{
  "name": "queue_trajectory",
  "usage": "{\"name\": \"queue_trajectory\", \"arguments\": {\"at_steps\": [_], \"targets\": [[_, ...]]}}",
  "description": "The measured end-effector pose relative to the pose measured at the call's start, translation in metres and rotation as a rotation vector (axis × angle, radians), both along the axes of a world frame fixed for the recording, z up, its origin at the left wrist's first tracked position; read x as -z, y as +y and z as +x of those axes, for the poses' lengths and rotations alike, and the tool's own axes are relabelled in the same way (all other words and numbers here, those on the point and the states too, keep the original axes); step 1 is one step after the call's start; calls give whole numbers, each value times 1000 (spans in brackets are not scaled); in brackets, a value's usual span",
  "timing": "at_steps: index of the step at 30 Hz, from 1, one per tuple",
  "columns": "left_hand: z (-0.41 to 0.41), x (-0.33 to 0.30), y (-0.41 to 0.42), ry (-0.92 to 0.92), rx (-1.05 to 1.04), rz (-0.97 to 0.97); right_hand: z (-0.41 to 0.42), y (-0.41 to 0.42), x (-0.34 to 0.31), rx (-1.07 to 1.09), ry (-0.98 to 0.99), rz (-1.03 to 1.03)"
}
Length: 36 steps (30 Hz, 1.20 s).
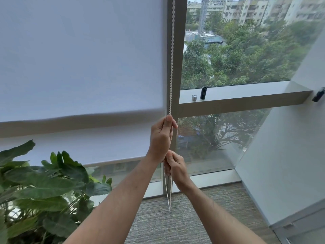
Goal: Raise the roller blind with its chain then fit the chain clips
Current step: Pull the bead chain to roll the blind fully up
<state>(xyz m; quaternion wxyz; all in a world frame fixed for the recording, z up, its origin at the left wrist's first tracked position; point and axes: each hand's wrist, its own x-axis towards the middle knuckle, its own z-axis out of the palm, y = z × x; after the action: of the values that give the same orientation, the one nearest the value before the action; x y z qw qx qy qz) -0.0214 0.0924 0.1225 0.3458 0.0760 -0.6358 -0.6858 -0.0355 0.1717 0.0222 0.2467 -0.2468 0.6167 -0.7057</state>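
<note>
The blind (79,59) fills the left pane in front of me, its bottom edge hanging about level with the window's cross rail, with a second lower edge of pale fabric showing beneath it, down near the plant (44,187). So it is partly up at best; glass shows only under that lower edge, and there is a good deal of raising left, I judge. The right pane is bare, with trees and buildings outside.

On the ledge (237,92) to the right stand a black cylinder (203,93) and a small metal cap (194,97), well apart from my hands. Whether either has to do with the clips I cannot tell. I see no chain clips anywhere, so that step looks untouched.

The chain (172,55) runs down the window post from the top of view, passes through both my hands, and its loop hangs free just above the carpet (175,222).

My left hand (161,136) is the upper one, curled closed around the chain with thumb pressed against it, right below the blind's edge. My right hand (176,167) sits just under the left wrist, fingertips pinching the chain. Both arms reach forward, set for a hand-over-hand pull.
</note>
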Motion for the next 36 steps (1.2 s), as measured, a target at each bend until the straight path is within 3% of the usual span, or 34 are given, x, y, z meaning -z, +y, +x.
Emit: {"name": "queue_trajectory", "arguments": {"at_steps": [4, 7, 11, 14, 17, 21, 31, 36], "targets": [[5, 17, -1, -54, -16, 1, -12, -1, 2, -24, 19, 42], [7, 29, 1, -88, -5, 27, -28, -6, -13, 80, 30, -9], [7, 47, 0, -111, -12, 30, -42, -17, -72, 150, 65, -152], [6, 52, -1, -134, -16, 48, -40, -29, -125, 74, 140, -284], [5, 50, 0, -156, -14, 38, -36, -41, -157, 102, 194, -300], [9, 56, 3, -173, 11, 33, -34, -45, -147, 211, 227, -297], [24, 68, -9, -257, 156, -3, -20, -32, -114, 245, 237, -281], [13, 26, -25, -100, 69, 90, -20, -29, -102, 207, 262, -272]]}}
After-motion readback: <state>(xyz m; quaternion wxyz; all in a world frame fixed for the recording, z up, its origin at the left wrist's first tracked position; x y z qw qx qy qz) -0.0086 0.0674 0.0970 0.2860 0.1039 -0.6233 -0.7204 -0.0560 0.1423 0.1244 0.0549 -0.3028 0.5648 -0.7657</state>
